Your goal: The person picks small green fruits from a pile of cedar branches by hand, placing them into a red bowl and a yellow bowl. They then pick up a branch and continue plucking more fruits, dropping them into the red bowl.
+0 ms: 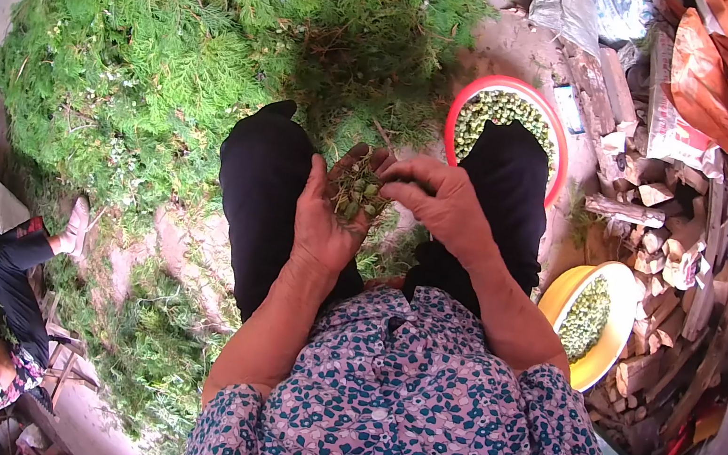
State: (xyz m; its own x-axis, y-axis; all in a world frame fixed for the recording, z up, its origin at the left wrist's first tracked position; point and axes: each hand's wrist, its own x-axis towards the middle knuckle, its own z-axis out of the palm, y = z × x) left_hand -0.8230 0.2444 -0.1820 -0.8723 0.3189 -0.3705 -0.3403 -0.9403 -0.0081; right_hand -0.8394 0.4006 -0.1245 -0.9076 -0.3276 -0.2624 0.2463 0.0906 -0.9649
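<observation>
The left hand [326, 229] is cupped palm-up beneath a clump of green conifer cones [357, 196]; the right hand [448, 205] reaches its edge, whether pinching I cannot tell. Around lie heaped evergreen branches [144, 50], a red-rimmed basin [562, 164] and a yellow basin [617, 339].

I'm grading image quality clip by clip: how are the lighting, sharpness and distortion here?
Head view: strong fisheye bowing, black corners; head view: a dark shadow over part of the branches, black trousers showing little detail; head view: left hand, right hand and cones fairly clear, the co-worker at the left edge softer.
</observation>
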